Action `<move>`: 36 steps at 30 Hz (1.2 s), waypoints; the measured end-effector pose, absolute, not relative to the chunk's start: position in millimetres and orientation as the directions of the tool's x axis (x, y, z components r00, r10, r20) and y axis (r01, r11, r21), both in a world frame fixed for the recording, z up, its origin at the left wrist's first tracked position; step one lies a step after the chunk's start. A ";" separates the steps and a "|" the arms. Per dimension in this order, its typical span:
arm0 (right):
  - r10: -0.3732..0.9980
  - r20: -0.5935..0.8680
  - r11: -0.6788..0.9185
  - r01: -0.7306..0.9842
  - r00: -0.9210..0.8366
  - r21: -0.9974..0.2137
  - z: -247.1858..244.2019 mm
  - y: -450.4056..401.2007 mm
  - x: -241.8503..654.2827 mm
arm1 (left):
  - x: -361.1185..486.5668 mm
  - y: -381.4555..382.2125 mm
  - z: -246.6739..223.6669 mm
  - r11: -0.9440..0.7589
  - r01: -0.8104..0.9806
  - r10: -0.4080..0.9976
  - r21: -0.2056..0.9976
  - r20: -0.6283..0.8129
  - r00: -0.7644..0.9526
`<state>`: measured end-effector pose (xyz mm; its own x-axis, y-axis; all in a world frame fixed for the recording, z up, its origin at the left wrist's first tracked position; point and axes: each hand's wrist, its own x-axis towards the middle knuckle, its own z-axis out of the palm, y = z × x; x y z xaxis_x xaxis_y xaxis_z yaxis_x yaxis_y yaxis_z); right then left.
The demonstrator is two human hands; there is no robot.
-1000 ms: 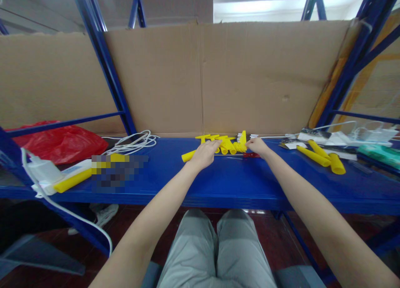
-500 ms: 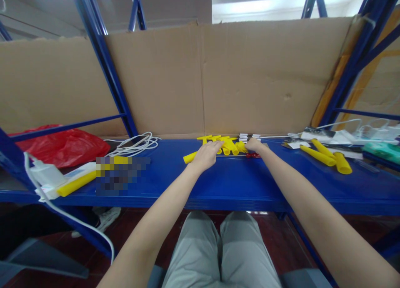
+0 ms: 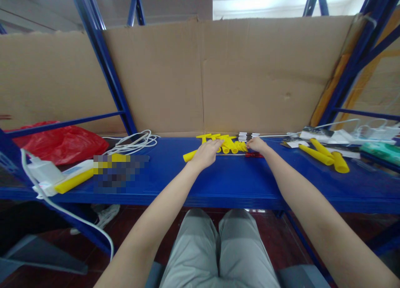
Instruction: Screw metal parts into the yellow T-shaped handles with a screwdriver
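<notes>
My left hand [image 3: 208, 154] lies palm down with its fingers stretched out over a row of yellow pieces. From beneath it, on the left, sticks the end of a yellow tube [image 3: 189, 156]. Several yellow cone-like tubes [image 3: 229, 145] lie just past its fingertips. My right hand [image 3: 258, 145] has curled fingers beside a cluster of small yellow pieces [image 3: 240, 146]; what they pinch, if anything, is hidden. Right below that hand is a red handle [image 3: 253, 155] with a thin metal shaft. Behind it sits a stack of small white-and-black pieces [image 3: 248, 136].
Three yellow tubes [image 3: 340, 162] lie on the blue shelf [image 3: 231, 180] at right, near white packets [image 3: 315, 134]. To the left are a white cable coil [image 3: 137, 143], a red plastic bag [image 3: 62, 142] and a power strip [image 3: 48, 186]. A cardboard wall [image 3: 200, 80] stands behind.
My right hand has shifted slightly, its fingers turning more toward the small yellow pieces, and more of the red handle shows. My left hand stays in place. The camera view has moved a little.
</notes>
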<state>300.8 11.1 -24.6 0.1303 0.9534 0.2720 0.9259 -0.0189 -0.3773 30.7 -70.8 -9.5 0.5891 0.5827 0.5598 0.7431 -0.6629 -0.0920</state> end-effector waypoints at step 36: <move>0.985 0.105 -0.105 0.959 0.137 -0.264 -12.5 -26.1 269.4 | 30.8 -76.0 -6.9 -0.665 0.744 0.612 -0.071 0.518 0.597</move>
